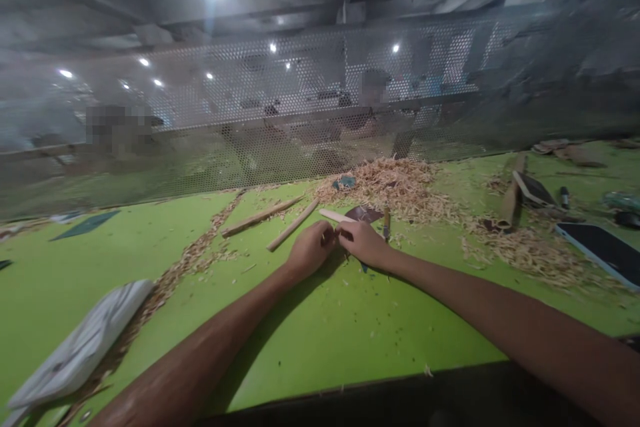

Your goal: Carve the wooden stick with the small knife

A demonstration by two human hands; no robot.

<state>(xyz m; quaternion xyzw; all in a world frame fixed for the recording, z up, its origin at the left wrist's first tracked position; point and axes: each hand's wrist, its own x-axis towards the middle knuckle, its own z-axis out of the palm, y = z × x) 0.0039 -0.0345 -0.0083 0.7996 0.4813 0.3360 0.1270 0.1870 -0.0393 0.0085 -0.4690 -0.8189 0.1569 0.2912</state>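
My left hand (pixel 310 250) and my right hand (pixel 366 244) meet over the green table (pixel 320 347), fingertips pinched close together. Whatever lies between the fingers is too small or hidden to make out. A pale wooden stick (pixel 334 215) shows just behind my right hand; I cannot tell whether the hand touches it. Beyond that hand are a dark brown flat piece (pixel 364 213) and an upright-looking yellow-handled tool (pixel 387 221). Two carved wooden sticks, a longer one (pixel 263 216) and a shorter one (pixel 293 225), rest beyond my left hand.
Wood shavings (pixel 395 187) are heaped against a perforated metal screen (pixel 300 113). More line a table seam at left. A white cloth-like pad (pixel 83 343) lies front left, a green sheet (pixel 86 225) behind it. Two phones, one blue-edged (pixel 603 250), lie at right. People are behind the screen.
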